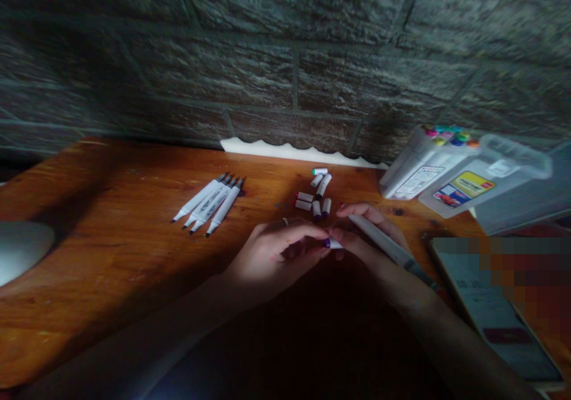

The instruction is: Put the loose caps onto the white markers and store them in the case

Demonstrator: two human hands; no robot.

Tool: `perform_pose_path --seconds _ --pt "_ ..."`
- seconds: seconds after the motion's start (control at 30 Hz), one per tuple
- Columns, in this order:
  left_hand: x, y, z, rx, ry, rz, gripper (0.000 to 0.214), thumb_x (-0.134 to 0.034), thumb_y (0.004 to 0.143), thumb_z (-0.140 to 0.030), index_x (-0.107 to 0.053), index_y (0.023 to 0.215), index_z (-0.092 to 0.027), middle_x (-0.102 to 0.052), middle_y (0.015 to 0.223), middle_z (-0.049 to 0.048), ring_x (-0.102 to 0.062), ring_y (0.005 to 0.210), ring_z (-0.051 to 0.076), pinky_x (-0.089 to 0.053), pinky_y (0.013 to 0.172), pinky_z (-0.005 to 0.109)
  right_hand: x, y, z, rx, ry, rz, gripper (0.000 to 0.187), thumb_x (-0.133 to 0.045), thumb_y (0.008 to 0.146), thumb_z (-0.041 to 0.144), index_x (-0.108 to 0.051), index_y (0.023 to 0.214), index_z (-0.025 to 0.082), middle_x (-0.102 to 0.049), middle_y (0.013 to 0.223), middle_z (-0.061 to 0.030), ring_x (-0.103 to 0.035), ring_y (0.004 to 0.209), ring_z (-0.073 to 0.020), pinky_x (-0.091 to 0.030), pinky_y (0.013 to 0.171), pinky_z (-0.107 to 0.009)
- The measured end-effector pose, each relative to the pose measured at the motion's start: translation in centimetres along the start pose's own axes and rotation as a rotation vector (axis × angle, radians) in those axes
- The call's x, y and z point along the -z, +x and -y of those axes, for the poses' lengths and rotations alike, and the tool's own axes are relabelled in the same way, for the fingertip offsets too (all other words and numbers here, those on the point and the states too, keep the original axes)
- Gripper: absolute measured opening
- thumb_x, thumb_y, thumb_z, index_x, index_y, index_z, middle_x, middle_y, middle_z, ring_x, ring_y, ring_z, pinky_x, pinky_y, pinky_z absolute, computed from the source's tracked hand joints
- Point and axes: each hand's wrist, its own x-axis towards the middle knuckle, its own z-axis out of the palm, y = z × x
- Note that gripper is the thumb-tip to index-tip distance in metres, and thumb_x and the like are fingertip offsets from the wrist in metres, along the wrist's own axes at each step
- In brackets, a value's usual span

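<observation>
Left hand (279, 257) is pinching a small purple-ended cap (332, 243) in its fingertips; right hand (370, 248) is wrapping a white marker (381, 239) by the barrel, both hovering above the surface (89, 257). Both parts are handling as light, stiff, slick plastic; barrel is offering the surer hold.

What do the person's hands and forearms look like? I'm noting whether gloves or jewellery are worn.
Both hands are bare, with no gloves. The left hand wears a thin ring on one finger, and the right hand looks ungloved too. The forearms fade into shadow, so sleeves cannot be made out.
</observation>
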Motion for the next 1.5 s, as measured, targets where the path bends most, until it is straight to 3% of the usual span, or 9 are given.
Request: perform_pose_path --seconds 0.23,0.47,0.97,1.5 --pt "-0.02 -0.04 -0.42 -0.068 0.026 0.004 0.013 -0.068 0.088 -0.015 -0.072 0.1 -0.018 -0.078 0.094 0.0025 -0.07 0.075 0.011 -0.055 0.068 0.019 0.0 -0.24 -0.07 0.059 -0.1 0.002 0.017 -0.07 0.086 0.03 -0.064 0.102 0.033 -0.066 0.087 0.0018 -0.064 0.074 -0.0163 -0.055 0.066 -0.03" --pt "-0.01 -0.07 -0.74 -0.133 0.074 -0.002 0.015 -0.071 0.085 -0.012 -0.071 0.099 -0.017 -0.078 0.094 -0.0003 -0.071 0.077 0.009 -0.055 0.071 0.016 -0.09 -0.4 -0.25 0.167 -0.171 -0.004 0.015 -0.069 0.088 0.029 -0.066 0.103 0.032 -0.066 0.088 0.0016 -0.062 0.074 -0.0144 -0.054 0.064 -0.027" --pt "-0.08 -0.16 -0.48 -0.201 0.136 -0.023 0.015 -0.072 0.084 -0.012 -0.072 0.099 -0.015 -0.077 0.092 0.0004 -0.071 0.08 0.009 -0.055 0.076 0.016 -0.13 -0.33 -0.35 0.157 -0.215 0.035 0.011 -0.065 0.09 0.026 -0.065 0.102 0.028 -0.062 0.081 0.0027 -0.058 0.068 -0.0119 -0.05 0.061 -0.023" --pt "-0.17 -0.46 0.12 -0.355 0.203 0.055 0.011 -0.068 0.088 -0.013 -0.069 0.098 -0.015 -0.074 0.094 0.0048 -0.071 0.085 0.016 -0.057 0.079 0.026 -0.38 -0.48 -1.0 0.137 -0.256 0.054 0.01 -0.059 0.093 0.024 -0.065 0.101 0.025 -0.062 0.093 0.0005 -0.058 0.08 -0.0116 -0.046 0.064 -0.022"
